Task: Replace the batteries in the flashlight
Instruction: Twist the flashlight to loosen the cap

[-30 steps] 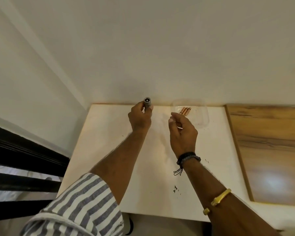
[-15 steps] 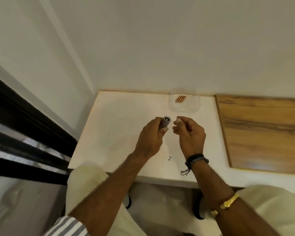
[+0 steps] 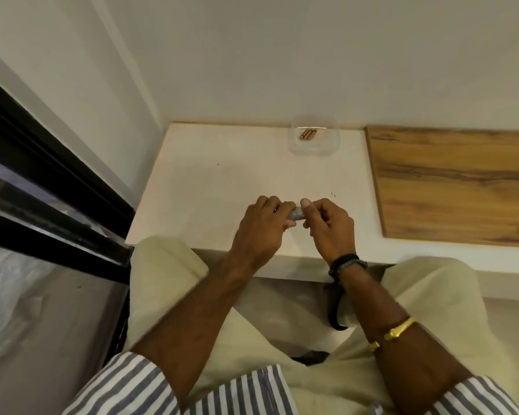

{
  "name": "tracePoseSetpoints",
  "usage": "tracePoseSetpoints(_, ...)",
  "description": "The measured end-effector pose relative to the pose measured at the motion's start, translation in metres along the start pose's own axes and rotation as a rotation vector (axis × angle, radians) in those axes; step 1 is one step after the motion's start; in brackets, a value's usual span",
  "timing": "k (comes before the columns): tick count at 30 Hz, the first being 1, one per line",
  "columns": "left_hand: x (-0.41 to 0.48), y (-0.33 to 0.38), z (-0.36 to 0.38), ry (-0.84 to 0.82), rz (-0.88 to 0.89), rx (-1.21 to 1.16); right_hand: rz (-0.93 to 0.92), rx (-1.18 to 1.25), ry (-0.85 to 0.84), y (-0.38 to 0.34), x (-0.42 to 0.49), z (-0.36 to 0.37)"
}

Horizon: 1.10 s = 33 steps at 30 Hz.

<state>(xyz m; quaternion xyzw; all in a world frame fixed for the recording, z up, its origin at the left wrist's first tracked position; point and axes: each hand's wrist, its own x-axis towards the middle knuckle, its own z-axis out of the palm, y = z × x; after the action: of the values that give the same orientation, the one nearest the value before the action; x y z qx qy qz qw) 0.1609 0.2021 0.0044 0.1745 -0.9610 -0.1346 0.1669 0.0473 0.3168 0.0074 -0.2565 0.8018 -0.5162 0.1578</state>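
A small grey metal flashlight (image 3: 296,214) is held above the near part of the white rectangular desk (image 3: 222,187), between the two hands. The left hand (image 3: 262,226) is wrapped around its body, so that only a short grey end is seen past the curled fingers. That end is pinched by the thumb and fingertips of the right hand (image 3: 327,227); whether a cap is being gripped there cannot be told, since the part is blurred. Three copper-coloured cylindrical batteries (image 3: 308,134) are laid side by side in a clear shallow plastic tray (image 3: 331,146), which is set at the far edge of the desk, well apart from the hands. A brown wood-grain panel (image 3: 456,187) is seen just beside the white surface on the right. A dark braided wristband (image 3: 346,263) is worn on the right wrist and a gold bangle (image 3: 397,332) further up the forearm.
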Motion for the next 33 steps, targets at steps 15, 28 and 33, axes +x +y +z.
tracePoseSetpoints(15, 0.005, 0.004, 0.007, -0.095, -0.056, -0.075, -0.105, -0.308, -0.152, 0.009, 0.011, 0.001)
tracePoseSetpoints(28, -0.001, 0.017, 0.008, -0.103, -0.051, -0.054, 0.127, -0.444, -0.006, 0.008, 0.011, 0.017)
tracePoseSetpoints(33, 0.004, 0.014, 0.006, -0.168, -0.058, -0.183, 0.038, -0.628, -0.039, 0.013, 0.009, 0.012)
